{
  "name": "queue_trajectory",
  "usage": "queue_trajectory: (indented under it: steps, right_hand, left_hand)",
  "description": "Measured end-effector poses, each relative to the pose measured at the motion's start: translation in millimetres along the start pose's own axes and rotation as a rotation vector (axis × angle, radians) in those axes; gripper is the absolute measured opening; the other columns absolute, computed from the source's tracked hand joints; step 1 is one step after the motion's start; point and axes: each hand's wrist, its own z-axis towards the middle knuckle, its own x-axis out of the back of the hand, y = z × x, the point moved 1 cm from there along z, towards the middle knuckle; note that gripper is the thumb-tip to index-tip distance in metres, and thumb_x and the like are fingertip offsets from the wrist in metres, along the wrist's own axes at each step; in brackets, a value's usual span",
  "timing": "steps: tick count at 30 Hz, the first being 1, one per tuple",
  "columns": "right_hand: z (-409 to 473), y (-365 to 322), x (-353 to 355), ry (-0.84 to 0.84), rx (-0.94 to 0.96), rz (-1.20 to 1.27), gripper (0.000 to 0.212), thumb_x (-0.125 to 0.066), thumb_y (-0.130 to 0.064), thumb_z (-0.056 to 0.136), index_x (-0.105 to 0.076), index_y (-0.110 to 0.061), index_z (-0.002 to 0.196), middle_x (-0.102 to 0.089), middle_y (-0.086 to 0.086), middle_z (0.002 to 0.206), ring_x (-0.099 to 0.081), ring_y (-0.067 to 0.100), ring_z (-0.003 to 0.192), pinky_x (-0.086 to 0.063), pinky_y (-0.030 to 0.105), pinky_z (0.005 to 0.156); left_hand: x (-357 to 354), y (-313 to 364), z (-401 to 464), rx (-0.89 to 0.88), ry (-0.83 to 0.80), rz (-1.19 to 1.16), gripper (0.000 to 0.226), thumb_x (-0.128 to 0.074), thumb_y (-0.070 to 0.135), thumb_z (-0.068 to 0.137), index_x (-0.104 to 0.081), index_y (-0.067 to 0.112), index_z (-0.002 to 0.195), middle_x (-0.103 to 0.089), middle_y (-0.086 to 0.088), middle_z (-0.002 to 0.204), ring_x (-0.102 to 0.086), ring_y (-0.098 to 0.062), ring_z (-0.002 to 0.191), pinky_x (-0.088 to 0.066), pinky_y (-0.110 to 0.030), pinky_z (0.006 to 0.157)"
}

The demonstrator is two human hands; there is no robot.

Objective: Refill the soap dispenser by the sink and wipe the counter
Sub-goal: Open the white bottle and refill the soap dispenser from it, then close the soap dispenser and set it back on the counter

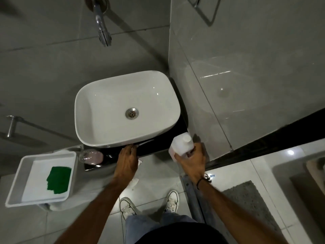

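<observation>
Clutching the refill bottle [182, 143], our right hand [191, 159] lies frame-right of the soap dispenser [90, 156]; our left hand [127, 161], flat on tissue [140, 162], is nearer.

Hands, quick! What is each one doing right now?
Left hand: open, pressing a white cloth on the black counter.
Right hand: closed round the white bottle.

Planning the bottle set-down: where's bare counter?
Bare counter strip between left hand and bottle, in front of the sink. Left end is crowded by the dispenser. Tray has room beside the sponge.
</observation>
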Motion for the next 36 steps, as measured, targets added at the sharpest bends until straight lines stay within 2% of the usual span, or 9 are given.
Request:
queue_trajectory:
  steps: [4,8,15,19,22,25,29,33,36]
  right_hand:
    - [12.0,-12.6,-23.0,0.196,0.011,0.087,0.075,-0.094,-0.045,0.047,-0.044,-0.026,0.099,-0.059,-0.005,0.099,-0.06,0.017,0.087,-0.057,0.036,0.071]
    - [19.6,-20.2,-36.5,0.271,0.089,0.045,0.078,-0.098,-0.036,0.048,-0.046,-0.018,0.103,-0.054,-0.008,0.1,-0.048,0.003,0.086,-0.043,0.022,0.069]
    - [22.3,-29.0,-27.9,0.095,-0.032,0.006,0.091,-0.099,-0.037,0.051,-0.044,-0.018,0.121,-0.059,0.001,0.117,-0.058,0.021,0.1,-0.053,0.036,0.081]
    - [-5.4,-11.3,-29.9,-0.018,-0.141,-0.093,0.086,-0.095,-0.036,0.058,-0.041,-0.017,0.123,-0.055,0.008,0.12,-0.058,0.029,0.105,-0.051,0.039,0.085]
    - [-38.2,-11.3,-53.5,-0.141,-0.082,-0.155,0.073,-0.092,-0.036,0.064,-0.045,-0.019,0.118,-0.058,0.002,0.109,-0.061,0.027,0.099,-0.053,0.039,0.083]
    - [-68.2,-31.9,-90.8,-0.279,-0.004,-0.168,0.056,-0.089,-0.031,0.067,-0.052,-0.021,0.108,-0.062,-0.003,0.094,-0.064,0.024,0.089,-0.055,0.044,0.08]
    - [-96.8,-67.1,-139.6,-0.42,0.146,-0.205,0.046,-0.087,-0.033,0.068,-0.055,-0.023,0.101,-0.061,-0.007,0.09,-0.061,0.017,0.081,-0.053,0.035,0.069]
    - [-113.7,-90.5,-174.2,-0.442,0.191,-0.188,0.047,-0.088,-0.032,0.069,-0.057,-0.024,0.105,-0.061,-0.007,0.093,-0.061,0.015,0.083,-0.054,0.032,0.066]
    - [-121.3,-99.5,-191.1,-0.431,0.184,-0.191,0.049,-0.088,-0.032,0.069,-0.057,-0.024,0.107,-0.061,-0.006,0.095,-0.061,0.015,0.083,-0.055,0.035,0.067]
  left_hand:
    - [-16.2,-16.3,6.6,-0.027,-0.047,0.11,0.061,-0.072,-0.009,0.069,-0.063,0.0,0.128,-0.065,-0.023,0.124,-0.065,-0.041,0.112,-0.051,-0.049,0.096]
    - [-20.1,-16.2,9.0,0.025,-0.089,0.133,0.052,-0.065,-0.006,0.074,-0.064,0.01,0.123,-0.062,-0.016,0.116,-0.061,-0.039,0.104,-0.045,-0.045,0.087]
    - [24.3,-3.6,-27.6,-0.029,0.119,-0.255,0.028,-0.069,0.004,0.078,-0.066,0.0,0.105,-0.065,-0.015,0.1,-0.06,-0.037,0.091,-0.052,-0.046,0.079]
    - [78.8,-24.1,-57.5,0.016,0.319,-0.345,0.025,-0.071,0.016,0.077,-0.065,0.009,0.1,-0.063,-0.008,0.104,-0.057,-0.02,0.094,-0.046,-0.026,0.081]
    - [121.6,-62.3,-76.9,0.08,0.415,-0.274,0.028,-0.068,0.029,0.078,-0.065,0.01,0.099,-0.064,-0.004,0.094,-0.055,-0.013,0.081,-0.039,-0.012,0.072]
    - [160.1,-102.6,-92.5,0.194,0.47,-0.29,0.034,-0.068,0.038,0.078,-0.061,0.019,0.105,-0.067,0.008,0.085,-0.055,-0.008,0.069,-0.048,-0.022,0.065]
    - [190.4,-141.6,-100.8,0.224,0.489,-0.314,0.043,-0.077,0.027,0.078,-0.053,0.029,0.113,-0.066,0.014,0.083,-0.062,-0.005,0.076,-0.055,-0.028,0.066]
    - [198.9,-155.2,-97.4,0.17,0.485,-0.316,0.045,-0.08,0.023,0.079,-0.054,0.024,0.117,-0.061,0.037,0.093,-0.058,0.014,0.082,-0.042,0.0,0.068]
    - [195.8,-161.7,-89.2,0.138,0.491,-0.32,0.044,-0.08,0.02,0.08,-0.055,0.018,0.116,-0.06,0.034,0.084,-0.055,0.022,0.082,-0.037,0.004,0.071]
